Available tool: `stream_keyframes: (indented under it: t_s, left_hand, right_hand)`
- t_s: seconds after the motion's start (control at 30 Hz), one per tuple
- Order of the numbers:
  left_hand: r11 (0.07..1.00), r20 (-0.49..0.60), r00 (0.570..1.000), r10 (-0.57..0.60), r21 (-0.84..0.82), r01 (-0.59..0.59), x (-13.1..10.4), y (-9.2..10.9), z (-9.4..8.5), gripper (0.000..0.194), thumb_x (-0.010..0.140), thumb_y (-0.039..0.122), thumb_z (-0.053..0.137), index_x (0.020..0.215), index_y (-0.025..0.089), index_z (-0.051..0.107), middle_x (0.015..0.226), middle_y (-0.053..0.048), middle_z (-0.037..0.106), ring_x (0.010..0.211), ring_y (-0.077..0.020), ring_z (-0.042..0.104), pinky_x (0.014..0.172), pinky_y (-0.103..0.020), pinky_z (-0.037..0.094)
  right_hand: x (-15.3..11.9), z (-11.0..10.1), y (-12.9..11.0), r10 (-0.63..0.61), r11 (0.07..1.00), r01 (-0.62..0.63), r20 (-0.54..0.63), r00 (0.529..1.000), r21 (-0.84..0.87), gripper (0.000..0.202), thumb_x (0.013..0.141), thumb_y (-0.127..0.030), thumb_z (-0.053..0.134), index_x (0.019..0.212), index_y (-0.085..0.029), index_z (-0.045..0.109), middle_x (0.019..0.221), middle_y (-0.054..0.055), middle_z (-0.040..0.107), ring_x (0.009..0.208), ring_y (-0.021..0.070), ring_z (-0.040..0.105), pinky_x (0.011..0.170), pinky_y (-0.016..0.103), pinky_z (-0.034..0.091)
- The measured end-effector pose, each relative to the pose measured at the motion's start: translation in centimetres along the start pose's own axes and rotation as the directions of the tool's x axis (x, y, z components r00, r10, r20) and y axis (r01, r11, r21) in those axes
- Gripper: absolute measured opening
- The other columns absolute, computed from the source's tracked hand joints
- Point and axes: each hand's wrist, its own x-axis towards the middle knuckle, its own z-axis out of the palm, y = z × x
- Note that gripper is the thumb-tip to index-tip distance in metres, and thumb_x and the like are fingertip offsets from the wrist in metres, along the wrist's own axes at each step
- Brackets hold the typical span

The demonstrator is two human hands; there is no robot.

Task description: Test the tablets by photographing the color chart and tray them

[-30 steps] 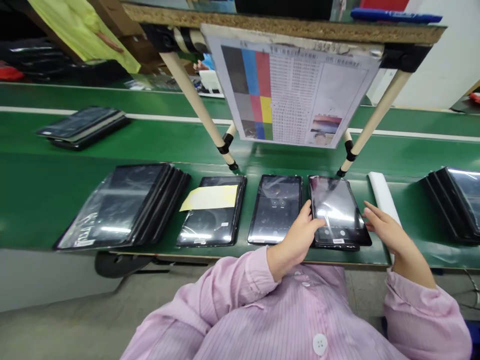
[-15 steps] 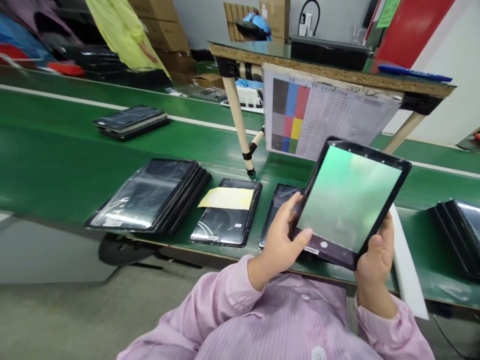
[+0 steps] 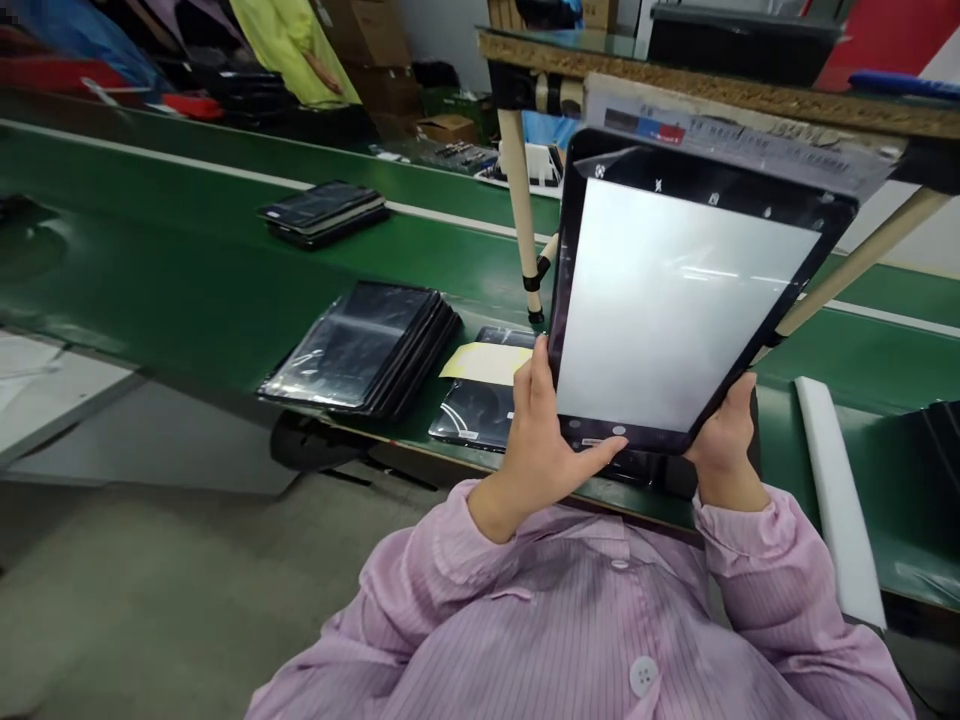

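Observation:
A black-framed tablet (image 3: pixel 682 300) with a lit, nearly white screen is held up and tilted above the green bench. My left hand (image 3: pixel 544 440) grips its lower left edge, thumb across the bottom border. Around the lower right edge my right hand (image 3: pixel 724 430) is closed, its fingers partly hidden behind the tablet. To the left, a dark tablet (image 3: pixel 480 400) lies on the bench with a yellow-edged paper slip (image 3: pixel 487 362) on it. Further left sits a stack of film-covered tablets (image 3: pixel 360 350). Another dark device, mostly hidden, lies beneath the held tablet.
A raised shelf (image 3: pixel 712 85) on pale legs stands over the green bench (image 3: pixel 187 270). A smaller tablet stack (image 3: pixel 322 212) sits further back. White foam strip (image 3: pixel 840 500) and dark devices (image 3: pixel 930 450) are at right. A person in yellow (image 3: pixel 296 50) stands across the bench.
The held tablet is raised and nearer the camera, and its screen has gone from green to white. Both hands have moved up with it. The view has shifted, with the bench items now further right.

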Motion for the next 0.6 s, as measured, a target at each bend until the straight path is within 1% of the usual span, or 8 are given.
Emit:
stream_keyframes:
  t_s: [0.07,0.1,0.13,0.2,0.27,0.37,0.5,0.6]
  left_hand:
    - [1.0,0.002,1.0,-0.023,0.021,0.023,-0.15,-0.07,0.04,0.13,0.075,0.06,0.087,0.169,0.026,0.005,0.164,-0.022,0.031,0.154,-0.0435,0.032,0.126,-0.064,0.027]
    - [0.999,0.004,0.999,-0.039,0.023,0.039,-0.24,-0.15,0.09,0.131,0.074,0.061,0.088,0.169,0.025,0.005,0.165,-0.023,0.03,0.155,-0.044,0.03,0.127,-0.065,0.025]
    - [0.998,0.004,0.998,-0.06,0.021,0.06,-0.32,-0.23,0.15,0.131,0.073,0.062,0.088,0.168,0.024,0.007,0.165,-0.023,0.029,0.156,-0.0446,0.028,0.127,-0.065,0.024]
    - [0.994,0.002,0.994,-0.107,0.01,0.107,-0.47,-0.39,0.28,0.133,0.069,0.064,0.089,0.167,0.022,0.009,0.165,-0.024,0.027,0.157,-0.0456,0.024,0.127,-0.066,0.023]
    - [0.989,-0.001,0.989,-0.146,-0.002,0.146,-0.58,-0.51,0.4,0.135,0.067,0.066,0.09,0.167,0.022,0.011,0.164,-0.024,0.027,0.157,-0.0458,0.023,0.127,-0.066,0.024]
    - [0.988,0.002,0.989,-0.149,-0.035,0.149,-0.61,-0.64,0.53,0.134,0.066,0.067,0.089,0.166,0.021,0.012,0.163,-0.023,0.028,0.156,-0.0447,0.023,0.125,-0.065,0.028]
    - [0.987,0.008,0.989,-0.149,-0.056,0.149,-0.49,-0.72,0.59,0.13,0.07,0.066,0.088,0.165,0.019,0.013,0.162,-0.024,0.03,0.156,-0.043,0.024,0.124,-0.061,0.035]
    - [0.985,0.033,0.985,-0.167,-0.033,0.168,-0.44,-0.71,0.57,0.132,0.069,0.071,0.086,0.165,0.019,0.012,0.163,-0.024,0.029,0.155,-0.0433,0.024,0.123,-0.061,0.035]
  right_hand:
    - [0.03,0.23,-0.05,-0.005,0.991,0.002,-0.02,1.0,-0.131,0.116,0.081,-0.09,-0.009,0.151,-0.025,0.056,0.131,0.011,0.071,0.156,0.0288,0.039,0.117,0.05,0.053]
    - [0.02,0.3,0.02,-0.012,0.985,0.009,-0.012,1.0,-0.17,0.117,0.08,-0.089,-0.012,0.154,-0.024,0.052,0.133,0.012,0.07,0.155,0.029,0.04,0.116,0.05,0.053]
    - [0.0,0.36,0.12,-0.021,0.982,0.021,0.001,1.0,-0.186,0.119,0.08,-0.089,-0.014,0.157,-0.024,0.048,0.135,0.012,0.069,0.154,0.0298,0.042,0.116,0.05,0.054]
    - [-0.08,0.42,0.38,-0.043,0.985,0.048,0.032,0.999,-0.166,0.12,0.079,-0.092,-0.013,0.16,-0.024,0.044,0.139,0.012,0.066,0.15,0.0317,0.047,0.114,0.051,0.054]
    - [-0.18,0.45,0.59,-0.061,0.99,0.066,0.047,0.997,-0.125,0.118,0.079,-0.096,-0.008,0.158,-0.027,0.045,0.14,0.011,0.066,0.148,0.033,0.049,0.113,0.052,0.055]
    - [-0.36,0.53,0.59,-0.055,0.994,0.059,0.043,0.998,-0.09,0.113,0.081,-0.094,-0.005,0.154,-0.027,0.05,0.139,0.011,0.066,0.149,0.0327,0.048,0.114,0.052,0.054]
    - [-0.61,0.78,0.27,-0.032,0.995,0.034,0.024,0.999,-0.098,0.11,0.085,-0.087,-0.007,0.151,-0.024,0.053,0.139,0.011,0.066,0.152,0.0299,0.044,0.118,0.05,0.051]
    - [-0.76,0.94,0.11,-0.021,0.993,0.022,0.004,1.0,-0.115,0.112,0.085,-0.086,-0.011,0.15,-0.024,0.055,0.138,0.011,0.067,0.154,0.0292,0.043,0.119,0.05,0.05]
